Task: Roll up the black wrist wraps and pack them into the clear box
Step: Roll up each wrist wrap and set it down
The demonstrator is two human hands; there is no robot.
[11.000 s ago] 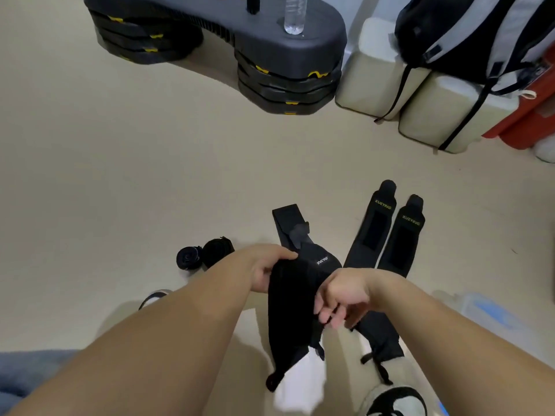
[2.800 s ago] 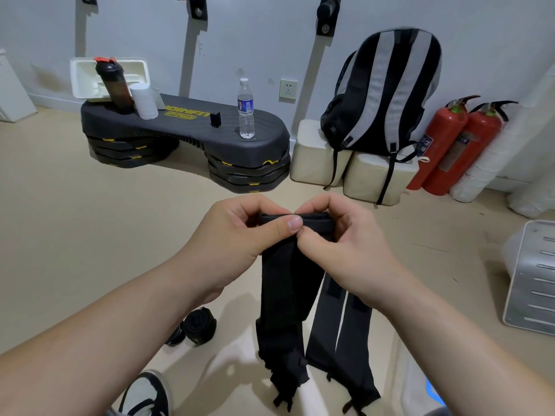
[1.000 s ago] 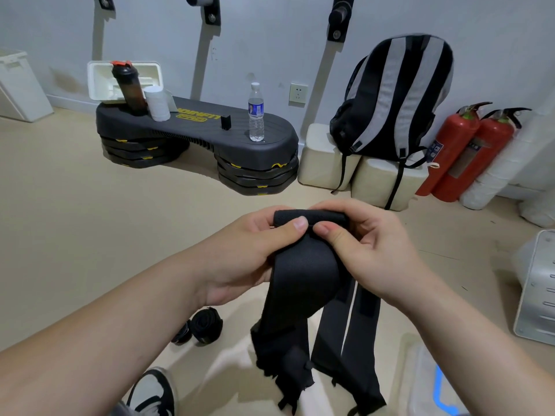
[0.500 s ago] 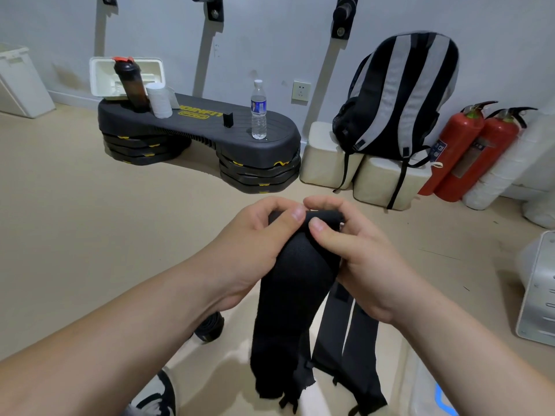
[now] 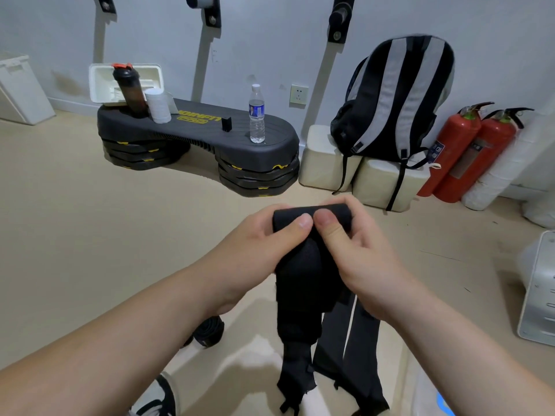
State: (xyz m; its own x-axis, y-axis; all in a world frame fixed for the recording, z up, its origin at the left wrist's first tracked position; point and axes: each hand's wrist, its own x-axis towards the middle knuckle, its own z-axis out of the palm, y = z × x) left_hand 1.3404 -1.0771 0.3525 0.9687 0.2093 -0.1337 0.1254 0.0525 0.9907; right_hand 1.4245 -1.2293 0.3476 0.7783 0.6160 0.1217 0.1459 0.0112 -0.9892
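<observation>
I hold a black wrist wrap (image 5: 297, 283) up in front of me with both hands. Its top end is curled into a short roll, and the rest hangs down toward the floor. My left hand (image 5: 264, 244) and my right hand (image 5: 357, 250) pinch that roll from either side, thumbs meeting on its front. Two more flat black wraps (image 5: 351, 349) lie on the floor behind the hanging one. A rolled-up black wrap (image 5: 208, 331) sits on the floor under my left forearm. A sliver of the clear box (image 5: 432, 397) with a blue mark shows at the bottom right.
A black step platform (image 5: 198, 136) with a water bottle (image 5: 256, 114) and a shaker stands ahead by the wall. A striped backpack (image 5: 399, 97) rests on cream blocks, with two red fire extinguishers (image 5: 468, 151) to its right. My shoe (image 5: 159, 397) is at the bottom.
The roll at the wrap's top has grown thicker under my thumbs, and the hanging tail has shortened. Eleven seconds ago I was picking this wrap up from the floor.
</observation>
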